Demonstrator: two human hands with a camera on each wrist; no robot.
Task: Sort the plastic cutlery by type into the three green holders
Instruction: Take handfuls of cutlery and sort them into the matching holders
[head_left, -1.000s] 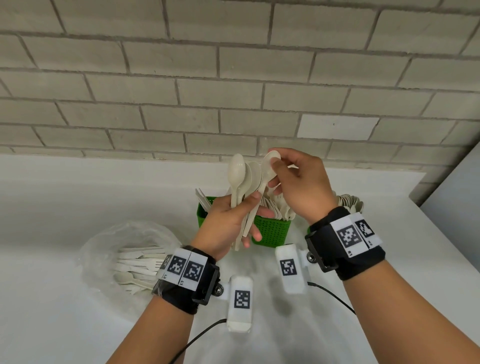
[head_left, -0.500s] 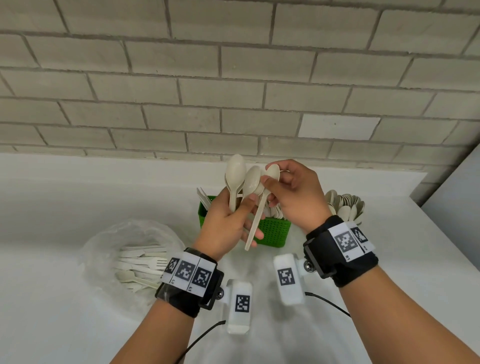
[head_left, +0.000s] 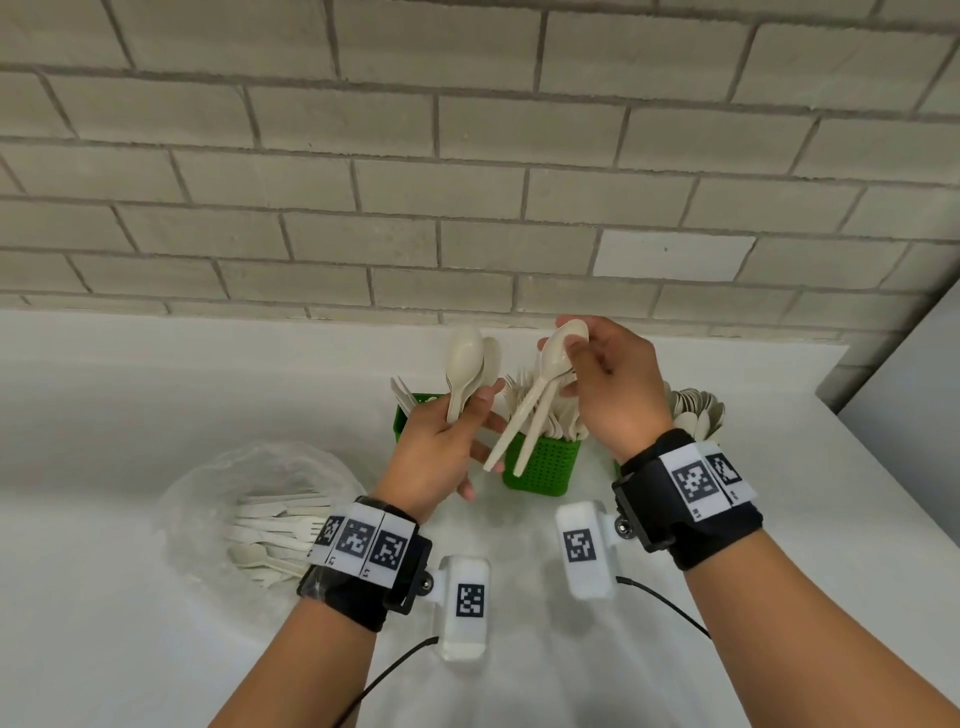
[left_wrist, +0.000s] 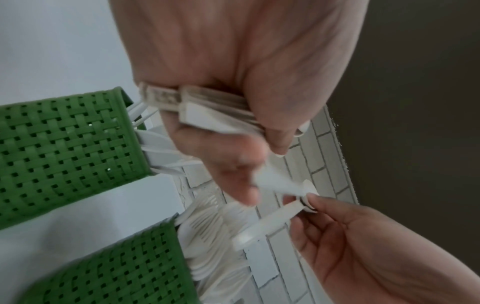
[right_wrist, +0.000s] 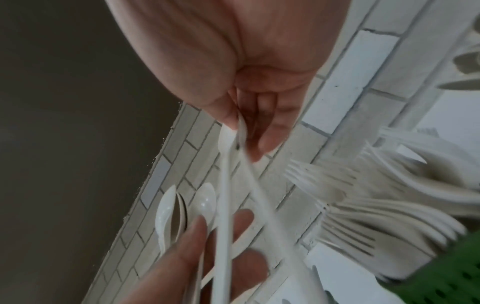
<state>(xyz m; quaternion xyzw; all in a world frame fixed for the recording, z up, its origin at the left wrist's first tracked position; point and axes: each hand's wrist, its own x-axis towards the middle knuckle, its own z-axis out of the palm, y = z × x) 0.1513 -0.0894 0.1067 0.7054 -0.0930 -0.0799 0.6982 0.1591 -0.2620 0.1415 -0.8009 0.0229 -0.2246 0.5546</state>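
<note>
My left hand (head_left: 441, 447) grips a bunch of cream plastic spoons (head_left: 465, 364) by their handles (left_wrist: 207, 111), bowls up. To its right, my right hand (head_left: 608, 384) pinches two spoons (head_left: 553, 358) by their bowls, handles hanging down over the middle green holder (head_left: 543, 467), which is full of forks. Their long handles (right_wrist: 224, 205) cross the right wrist view. A green holder (head_left: 401, 415) with knives stands behind my left hand. A third holder at the far right is hidden by my right wrist; its spoon bowls (head_left: 696, 410) stick up.
A clear plastic bag (head_left: 260, 514) with several loose forks and spoons lies on the white counter (head_left: 130, 415) at the left. A grey brick wall (head_left: 467, 182) backs the counter. A grey panel (head_left: 914, 415) stands at the right edge.
My right hand has drawn two spoons out of the left hand's bunch and moved right and apart from it. The left hand keeps the others.
</note>
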